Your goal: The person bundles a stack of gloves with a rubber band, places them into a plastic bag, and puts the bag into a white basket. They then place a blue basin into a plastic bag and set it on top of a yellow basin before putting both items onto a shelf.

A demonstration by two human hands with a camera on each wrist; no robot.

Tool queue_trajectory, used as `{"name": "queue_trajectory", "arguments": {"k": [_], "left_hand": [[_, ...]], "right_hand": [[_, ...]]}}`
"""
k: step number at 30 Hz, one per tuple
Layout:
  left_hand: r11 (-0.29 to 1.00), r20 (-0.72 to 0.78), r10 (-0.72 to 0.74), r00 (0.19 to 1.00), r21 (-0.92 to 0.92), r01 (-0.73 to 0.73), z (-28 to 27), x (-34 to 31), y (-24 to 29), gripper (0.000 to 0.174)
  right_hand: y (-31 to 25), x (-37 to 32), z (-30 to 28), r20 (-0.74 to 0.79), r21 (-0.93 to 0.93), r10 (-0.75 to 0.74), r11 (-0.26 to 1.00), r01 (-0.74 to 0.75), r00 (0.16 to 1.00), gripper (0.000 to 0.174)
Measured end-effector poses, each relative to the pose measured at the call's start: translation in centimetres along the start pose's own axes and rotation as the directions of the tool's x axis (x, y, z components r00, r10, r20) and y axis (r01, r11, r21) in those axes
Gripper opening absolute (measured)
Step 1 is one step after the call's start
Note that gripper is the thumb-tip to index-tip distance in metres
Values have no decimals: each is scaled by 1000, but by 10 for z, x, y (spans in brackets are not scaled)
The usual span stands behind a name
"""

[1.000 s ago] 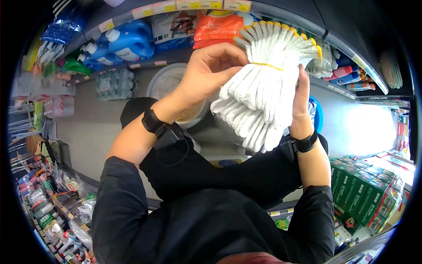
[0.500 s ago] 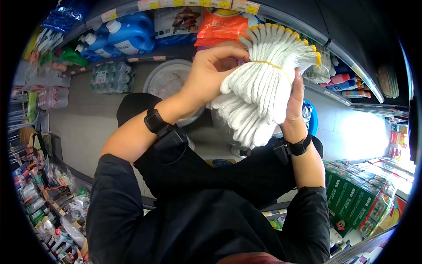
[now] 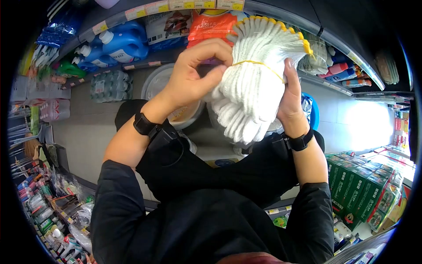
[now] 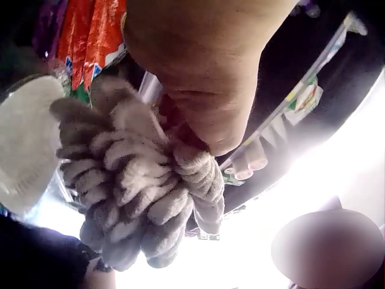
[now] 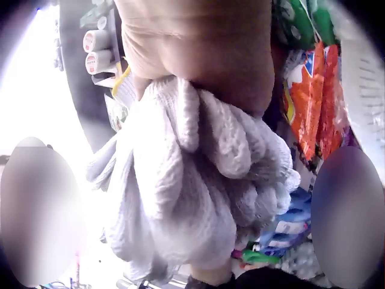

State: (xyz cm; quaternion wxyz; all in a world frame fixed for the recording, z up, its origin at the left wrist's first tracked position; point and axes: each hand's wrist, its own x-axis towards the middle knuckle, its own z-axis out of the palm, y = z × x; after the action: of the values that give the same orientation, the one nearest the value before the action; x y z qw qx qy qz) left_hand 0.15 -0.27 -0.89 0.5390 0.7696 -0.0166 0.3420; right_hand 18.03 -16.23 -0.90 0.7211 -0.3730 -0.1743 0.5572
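A thick bundle of white knitted gloves [image 3: 252, 88] with yellow-edged cuffs is held up in front of the person, a thin yellow band round its middle. The left hand [image 3: 193, 75] pinches the bundle's left side near the band, thumb and index finger bent toward each other. On the other side the right hand [image 3: 292, 97] grips the bundle, its thumb up along the edge and its other fingers hidden behind. Both wrist views show the glove fingers [image 4: 138, 186] hanging in a cluster under the palm; in the right wrist view the gloves [image 5: 180, 180] cover the fingertips.
Shelves hold blue jugs [image 3: 125, 44], an orange package [image 3: 211, 27] and bottles [image 3: 340, 70]. Below stand a round white tub [image 3: 154, 81] and wrapped bottles [image 3: 112, 86] on the floor. Green boxes [image 3: 356, 185] are stacked at the right, and a crowded shelf is at the lower left.
Both hands and the glove bundle have shifted slightly left in the head view. The hold on the bundle looks much the same.
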Motion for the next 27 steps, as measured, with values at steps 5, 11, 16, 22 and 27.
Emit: {"name": "queue_trajectory", "arguments": {"k": [5,11,16,22,27], "left_hand": [[987,-140,-29,990,155,50,3,7,8,10],[949,-58,9,998,315,10,6,5,6,13],[960,-156,-56,986,264,96,13,2,4,14],[926,-79,-55,995,370,80,9,1,-2,14],[902,35,-4,999,431,-12,8,2,-3,11]], "right_hand": [[-9,8,-7,-28,-233,-83,970,74,996,53],[-8,9,-4,-40,-296,-112,950,95,993,51],[-9,9,-3,-3,-336,-111,936,104,994,54],[-5,9,-6,-24,-363,-80,929,66,997,56],[-5,10,-5,-19,-327,-48,944,39,999,58]]}}
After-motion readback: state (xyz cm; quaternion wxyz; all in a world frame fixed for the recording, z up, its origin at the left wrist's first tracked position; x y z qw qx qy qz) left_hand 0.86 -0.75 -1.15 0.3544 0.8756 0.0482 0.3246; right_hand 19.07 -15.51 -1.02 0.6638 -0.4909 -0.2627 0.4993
